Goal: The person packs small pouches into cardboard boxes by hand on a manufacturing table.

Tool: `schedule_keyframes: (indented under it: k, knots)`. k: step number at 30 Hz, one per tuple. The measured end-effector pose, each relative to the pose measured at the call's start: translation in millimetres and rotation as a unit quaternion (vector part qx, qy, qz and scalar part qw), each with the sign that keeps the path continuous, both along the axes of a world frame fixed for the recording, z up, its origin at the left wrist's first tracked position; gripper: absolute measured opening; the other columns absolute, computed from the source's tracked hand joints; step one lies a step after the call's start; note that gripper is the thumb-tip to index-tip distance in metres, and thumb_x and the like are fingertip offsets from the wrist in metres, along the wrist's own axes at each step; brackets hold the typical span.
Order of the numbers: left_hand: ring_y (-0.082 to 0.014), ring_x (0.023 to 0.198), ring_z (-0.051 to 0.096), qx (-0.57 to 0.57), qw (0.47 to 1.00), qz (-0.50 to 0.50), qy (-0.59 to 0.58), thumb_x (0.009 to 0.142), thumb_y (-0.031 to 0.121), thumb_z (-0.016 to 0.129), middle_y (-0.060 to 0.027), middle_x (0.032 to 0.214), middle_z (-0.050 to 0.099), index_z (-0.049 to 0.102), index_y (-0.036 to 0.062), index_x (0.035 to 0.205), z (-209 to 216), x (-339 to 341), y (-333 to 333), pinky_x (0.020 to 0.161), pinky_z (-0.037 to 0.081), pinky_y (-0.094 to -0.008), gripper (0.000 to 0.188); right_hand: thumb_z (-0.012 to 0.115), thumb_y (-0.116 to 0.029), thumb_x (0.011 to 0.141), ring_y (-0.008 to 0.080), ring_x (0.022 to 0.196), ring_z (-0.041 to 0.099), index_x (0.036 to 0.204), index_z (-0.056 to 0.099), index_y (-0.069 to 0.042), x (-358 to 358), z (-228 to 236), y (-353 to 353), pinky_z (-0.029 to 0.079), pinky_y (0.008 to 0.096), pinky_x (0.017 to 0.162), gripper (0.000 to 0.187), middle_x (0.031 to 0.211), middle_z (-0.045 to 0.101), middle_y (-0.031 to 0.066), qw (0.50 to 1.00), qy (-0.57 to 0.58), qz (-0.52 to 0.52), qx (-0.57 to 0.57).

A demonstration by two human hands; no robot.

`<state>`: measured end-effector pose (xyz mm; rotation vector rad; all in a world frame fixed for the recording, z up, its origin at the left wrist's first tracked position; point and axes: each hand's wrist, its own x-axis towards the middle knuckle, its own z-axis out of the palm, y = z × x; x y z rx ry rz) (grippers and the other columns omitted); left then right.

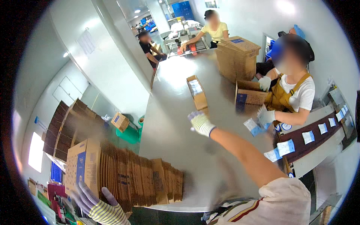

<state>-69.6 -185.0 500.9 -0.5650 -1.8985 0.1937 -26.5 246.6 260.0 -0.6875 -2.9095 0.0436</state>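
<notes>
My left hand point(99, 206), in a striped knit glove with purple fingertips, is open with its fingers spread. It is beside the front panel of a long row of flattened cardboard cartons point(127, 176) on the near left of the table. My right hand point(201, 123), gloved alike, reaches across the table with fingers and thumb apart. Its fingertips are at the near flap of a narrow open carton point(201, 101). White and pale blue packets point(195, 87) lie inside that carton. Whether my fingers touch the flap is hard to tell.
Across the grey metal table point(168, 123), a gloved co-worker handles packets point(253, 126) by an open carton point(250, 98). Tall cartons point(238, 56) stand behind it. A conveyor point(315, 138) carries packets at right. Another person works by a roller line point(187, 48) at the far end.
</notes>
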Motion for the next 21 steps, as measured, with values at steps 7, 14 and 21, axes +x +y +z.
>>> schedule_keyframes:
  k: [7,14,21]
  knots:
    - [-0.0314,0.092,0.061,-0.003,0.993,-0.077,-0.091,0.087,0.027,0.057,-0.011,0.105,0.063,0.056,0.0099,0.115,-2,26,25,0.076,0.05,-0.0409,0.032,0.052,-0.045,0.085,0.0356,0.108,0.053,0.125,0.05,-0.009,129,-93,-115,0.042,0.0482,0.091,0.053,0.12,0.054,0.0179,0.971,-0.11,0.145,-0.155]
    - [-0.0239,0.08,0.059,-0.007,0.993,-0.108,-0.041,0.085,0.022,0.061,-0.009,0.099,0.062,0.062,0.0105,0.109,13,70,0,0.071,0.048,-0.0375,0.027,0.053,-0.046,0.085,0.0373,0.099,0.057,0.119,0.056,-0.01,222,-118,-128,0.044,0.0463,0.087,0.049,0.106,0.061,0.0202,0.953,-0.096,0.065,-0.281]
    - [-0.0209,0.064,0.057,0.372,0.82,-0.426,-0.083,0.085,0.037,0.063,-0.013,0.083,0.066,0.064,0.0024,0.098,-6,147,17,0.064,0.049,-0.0397,0.036,0.058,-0.044,0.085,0.0309,0.113,0.053,0.124,0.049,-0.003,230,6,-122,0.043,0.0401,0.094,0.057,0.122,0.055,0.0187,0.843,0.332,0.024,-0.422]
